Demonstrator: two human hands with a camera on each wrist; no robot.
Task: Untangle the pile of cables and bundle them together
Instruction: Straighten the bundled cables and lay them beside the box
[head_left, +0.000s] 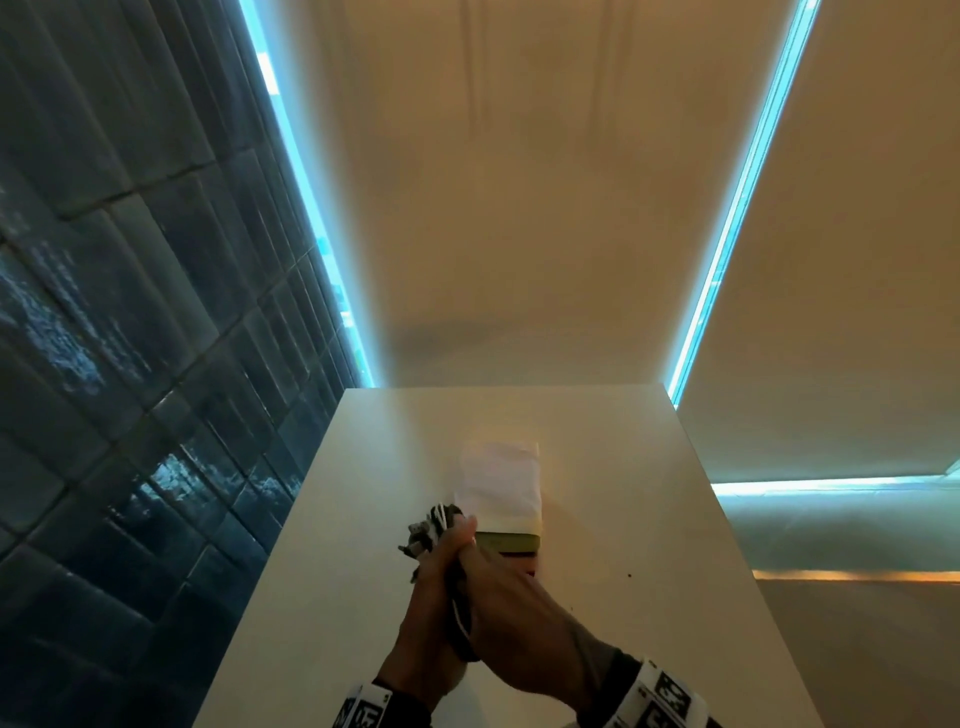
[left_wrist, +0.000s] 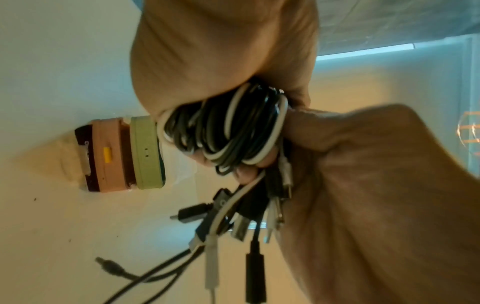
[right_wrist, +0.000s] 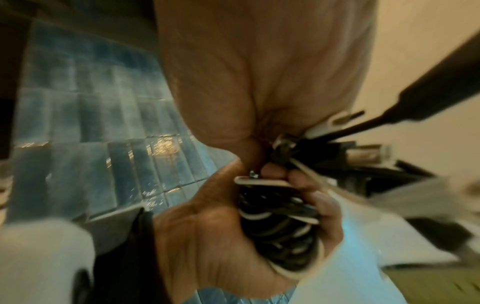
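Note:
A coiled bundle of black and white cables (left_wrist: 226, 131) is held above the white table (head_left: 649, 519). My left hand (head_left: 434, 587) grips the coil, with its fingers (right_wrist: 324, 205) curled round the loops. My right hand (head_left: 519, 608) closes over the same bundle from the right, against the left hand. Several plugs and connectors (left_wrist: 233, 216) hang loose out of the bundle's far end. In the head view only that tuft of connectors (head_left: 434, 522) and a short stretch of cable (head_left: 460, 618) show between my hands.
A stack of flat cases (left_wrist: 116, 154), green, pink and dark, lies on the table just beyond my hands, with a white sheet (head_left: 501, 483) on top. A blue tiled wall (head_left: 130, 364) runs along the table's left side. Small dark specks (head_left: 629, 575) dot the tabletop.

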